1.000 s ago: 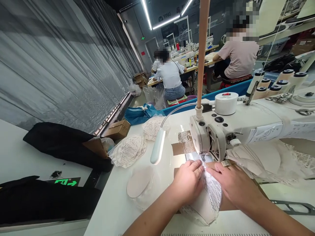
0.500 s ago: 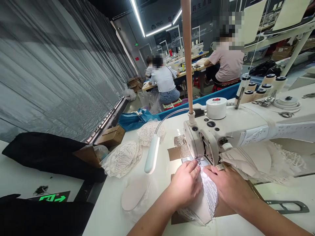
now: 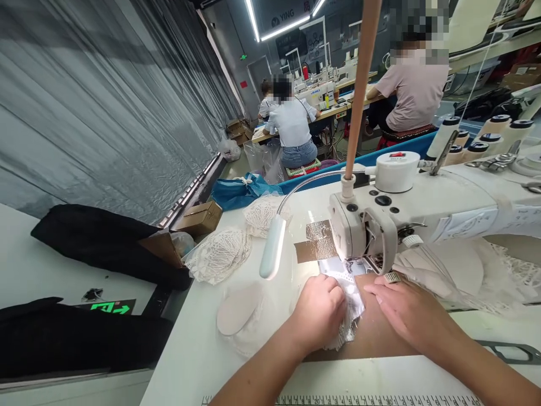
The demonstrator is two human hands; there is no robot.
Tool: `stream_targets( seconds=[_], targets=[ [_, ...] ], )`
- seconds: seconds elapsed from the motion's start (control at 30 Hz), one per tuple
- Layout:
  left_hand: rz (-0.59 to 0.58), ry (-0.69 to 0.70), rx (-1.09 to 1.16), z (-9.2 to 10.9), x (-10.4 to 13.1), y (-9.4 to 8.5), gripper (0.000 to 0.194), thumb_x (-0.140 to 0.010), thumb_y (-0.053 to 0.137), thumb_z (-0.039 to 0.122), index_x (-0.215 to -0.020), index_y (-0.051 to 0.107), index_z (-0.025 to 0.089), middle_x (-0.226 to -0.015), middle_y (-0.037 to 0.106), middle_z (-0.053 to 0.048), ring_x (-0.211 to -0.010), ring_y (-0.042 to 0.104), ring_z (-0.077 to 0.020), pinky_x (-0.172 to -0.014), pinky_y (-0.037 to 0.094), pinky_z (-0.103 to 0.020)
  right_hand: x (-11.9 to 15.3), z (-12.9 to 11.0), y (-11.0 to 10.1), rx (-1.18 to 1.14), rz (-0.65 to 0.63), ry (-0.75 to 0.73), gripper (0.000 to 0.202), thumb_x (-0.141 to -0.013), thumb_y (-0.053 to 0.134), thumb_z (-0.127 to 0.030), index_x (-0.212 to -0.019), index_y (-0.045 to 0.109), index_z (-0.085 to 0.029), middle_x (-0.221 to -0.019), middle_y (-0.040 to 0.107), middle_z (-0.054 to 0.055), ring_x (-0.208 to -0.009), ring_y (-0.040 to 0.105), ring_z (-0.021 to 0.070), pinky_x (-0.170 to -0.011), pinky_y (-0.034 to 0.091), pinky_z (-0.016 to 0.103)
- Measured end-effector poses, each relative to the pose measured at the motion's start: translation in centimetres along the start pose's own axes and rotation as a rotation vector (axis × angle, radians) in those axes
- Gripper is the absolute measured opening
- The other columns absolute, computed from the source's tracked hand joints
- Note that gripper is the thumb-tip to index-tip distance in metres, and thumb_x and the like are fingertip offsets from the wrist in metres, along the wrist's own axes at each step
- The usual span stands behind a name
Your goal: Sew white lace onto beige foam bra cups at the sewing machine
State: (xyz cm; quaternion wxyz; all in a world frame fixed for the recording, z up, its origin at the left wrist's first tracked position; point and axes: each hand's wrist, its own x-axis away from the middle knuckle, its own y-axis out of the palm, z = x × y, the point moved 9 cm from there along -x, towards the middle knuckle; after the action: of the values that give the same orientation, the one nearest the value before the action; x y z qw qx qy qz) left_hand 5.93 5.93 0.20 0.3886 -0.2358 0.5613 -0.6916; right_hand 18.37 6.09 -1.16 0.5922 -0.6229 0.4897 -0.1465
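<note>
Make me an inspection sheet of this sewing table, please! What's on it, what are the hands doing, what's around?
Surface: white table, brown patch under the right hand, ruler strip along the near edge.
Job's things: pale lace piece in front of the sewing machine.
Clutter: two lace stacks and an oval pad, all left of the machine.
Hands: left hand curled over the lace piece; right hand laid on the brown patch, fingers stretched out.
Cables: bendy lamp neck arching above the table; cords farther off are too small to trace.
Surroundings: grey curtain, exit sign, seated people farther back.
</note>
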Motion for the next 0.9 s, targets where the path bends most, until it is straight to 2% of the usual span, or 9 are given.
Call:
stream_targets(
  seconds=[0.2, 0.37, 0.47, 0.53, 0.63, 0.77, 0.9],
  targets=[
    [0.048, 0.004, 0.221, -0.5, 0.6, -1.0, 0.015, -0.089, 0.045, 0.019, -0.075, 0.05, 0.018, -0.079, 0.059, -0.004, -0.075, 0.051, -0.0176, -0.071, 0.042, -0.031, 0.0, 0.1, 0.1, 0.037, -0.019, -0.001, 0.036, -0.089, 0.035, -0.014, -0.103, 0.067, -0.019, -0.085, 0.071, 0.008, -0.07, 0.065, 0.0212, -0.058, 0.049, 0.033],
    [0.053, -0.012, 0.311, -1.1, 0.7, -1.2, 0.013, -0.091, 0.043, 0.02, -0.083, 0.052, 0.018, -0.085, 0.061, -0.006, -0.081, 0.053, -0.019, -0.077, 0.044, -0.033, 0.2, -2.0, 0.5, -0.121, -0.186, -0.13, 0.04, -0.082, 0.039, -0.004, -0.106, 0.065, -0.023, -0.083, 0.064, 0.005, -0.071, 0.056, 0.0177, -0.06, 0.043, 0.029],
    [0.068, 0.061, 0.272, -0.7, 0.9, -1.1, 0.01, -0.087, 0.045, 0.015, -0.089, 0.055, 0.017, -0.094, 0.063, -0.008, -0.089, 0.055, -0.0204, -0.082, 0.044, -0.035, 0.7, -2.5, 0.3, -0.144, -0.216, -0.175, 0.039, -0.077, 0.042, -0.001, -0.099, 0.065, -0.024, -0.079, 0.058, 0.003, -0.072, 0.052, 0.0176, -0.063, 0.039, 0.028],
    [0.054, 0.142, 0.205, 0.0, 1.1, -0.8, 0.017, -0.084, 0.048, 0.013, -0.097, 0.059, 0.016, -0.1, 0.063, -0.008, -0.091, 0.055, -0.0211, -0.083, 0.042, -0.036, 1.2, -2.4, 0.5, -0.141, -0.228, -0.191, 0.04, -0.075, 0.042, 0.0, -0.098, 0.065, -0.023, -0.079, 0.056, 0.004, -0.072, 0.049, 0.0178, -0.063, 0.037, 0.029],
    [0.01, 0.232, 0.082, 1.1, 1.3, -0.3, 0.026, -0.087, 0.05, 0.016, -0.11, 0.061, 0.02, -0.094, 0.062, -0.007, -0.085, 0.051, -0.0201, -0.081, 0.04, -0.036, 1.8, -1.9, 1.1, -0.137, -0.241, -0.202, 0.041, -0.073, 0.041, 0.001, -0.097, 0.064, -0.022, -0.08, 0.055, 0.005, -0.071, 0.046, 0.0189, -0.062, 0.034, 0.03],
    [-0.026, 0.268, -0.004, 1.8, 1.3, -0.1, 0.027, -0.096, 0.044, 0.024, -0.116, 0.061, 0.024, -0.085, 0.058, -0.004, -0.078, 0.045, -0.0178, -0.08, 0.038, -0.036, 2.2, -1.7, 1.5, -0.156, -0.244, -0.204, 0.039, -0.073, 0.042, 0.0, -0.097, 0.063, -0.022, -0.08, 0.054, 0.004, -0.071, 0.044, 0.02, -0.062, 0.03, 0.032],
    [-0.063, 0.258, -0.034, 1.7, 1.3, 0.1, 0.029, -0.098, 0.041, 0.027, -0.12, 0.06, 0.026, -0.083, 0.054, -0.004, -0.077, 0.042, -0.018, -0.081, 0.036, -0.037, 2.3, -1.6, 1.6, -0.175, -0.27, -0.188, 0.038, -0.075, 0.04, 0.0, -0.096, 0.063, -0.022, -0.08, 0.053, 0.004, -0.072, 0.043, 0.0202, -0.062, 0.029, 0.032]
  ],
)
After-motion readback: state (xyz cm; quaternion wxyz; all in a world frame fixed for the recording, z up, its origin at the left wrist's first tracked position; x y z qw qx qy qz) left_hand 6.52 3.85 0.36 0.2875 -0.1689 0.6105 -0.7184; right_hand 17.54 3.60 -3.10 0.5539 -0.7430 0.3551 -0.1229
